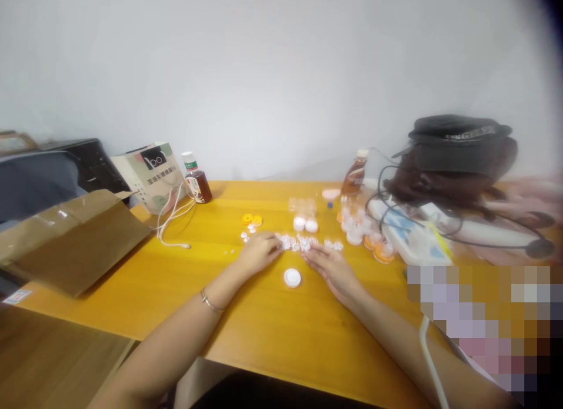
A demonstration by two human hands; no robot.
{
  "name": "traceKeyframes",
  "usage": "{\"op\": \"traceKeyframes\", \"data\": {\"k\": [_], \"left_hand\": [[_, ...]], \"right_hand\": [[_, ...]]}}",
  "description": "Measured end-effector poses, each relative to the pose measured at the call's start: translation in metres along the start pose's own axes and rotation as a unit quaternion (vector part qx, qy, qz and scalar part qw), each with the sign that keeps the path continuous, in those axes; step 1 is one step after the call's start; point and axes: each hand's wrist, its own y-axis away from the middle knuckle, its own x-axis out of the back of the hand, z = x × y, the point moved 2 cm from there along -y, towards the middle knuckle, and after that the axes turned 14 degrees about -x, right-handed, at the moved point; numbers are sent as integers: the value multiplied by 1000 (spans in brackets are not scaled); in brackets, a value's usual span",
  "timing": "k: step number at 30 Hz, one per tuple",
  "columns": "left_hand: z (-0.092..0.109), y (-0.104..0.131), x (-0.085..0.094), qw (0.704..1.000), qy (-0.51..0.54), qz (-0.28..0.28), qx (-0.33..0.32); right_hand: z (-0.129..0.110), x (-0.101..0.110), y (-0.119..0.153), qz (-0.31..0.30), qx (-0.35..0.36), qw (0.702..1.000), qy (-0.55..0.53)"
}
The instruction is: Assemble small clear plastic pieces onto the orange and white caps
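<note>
A row of small white pieces with dark marks (pixel 289 242) lies across the middle of the yellow wooden table (pixel 264 315). At the left part of the row rests my left hand (pixel 259 252), its fingertips at the pieces; whether it grips one is too small to tell. My right hand (pixel 331 269) lies with its fingers apart and its fingertips beside the pieces on the right. Between the hands and nearer to me is a round white lid-like disc (pixel 292 278). Two white round containers (pixel 305 224) stand just behind the row. Two yellow discs (pixel 252 220) lie behind my left hand.
Clear and orange-rimmed containers (pixel 356 227) cluster at the right, near a dark bottle (pixel 355 173), cables and a black cap (pixel 457 139). At the left are a cardboard box (pixel 83 245), a paper bag (pixel 153 177), another bottle (pixel 196 180) and a white cable.
</note>
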Motion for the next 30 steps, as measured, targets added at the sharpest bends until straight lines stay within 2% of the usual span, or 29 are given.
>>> {"op": "traceKeyframes", "data": {"k": [4, 9, 14, 20, 22, 24, 27, 30], "left_hand": [[2, 0, 0, 999, -34, -12, 2], [-1, 1, 5, 996, -56, -1, 70], [-4, 5, 8, 999, 14, 8, 46], [-6, 6, 12, 993, 99, 58, 21], [-5, 5, 11, 988, 136, 69, 32], [-4, 3, 9, 977, 183, 88, 65], [-3, 2, 5, 941, 286, 134, 120], [0, 0, 4, 906, 368, 158, 136]], "right_hand": [[0, 1, 0, 0, -4, 1000, 0], [-1, 2, 0, 4, -11, 1000, 5], [-1, 2, 0, 4, -13, 1000, 4], [0, 2, 1, 5, -15, 1000, 11], [-1, 1, 2, 4, -12, 1000, 11], [-1, 1, 2, 1, -11, 1000, 11], [-1, 1, 2, 0, -15, 1000, 16], [-1, 0, 3, -1, -17, 1000, 19]]}}
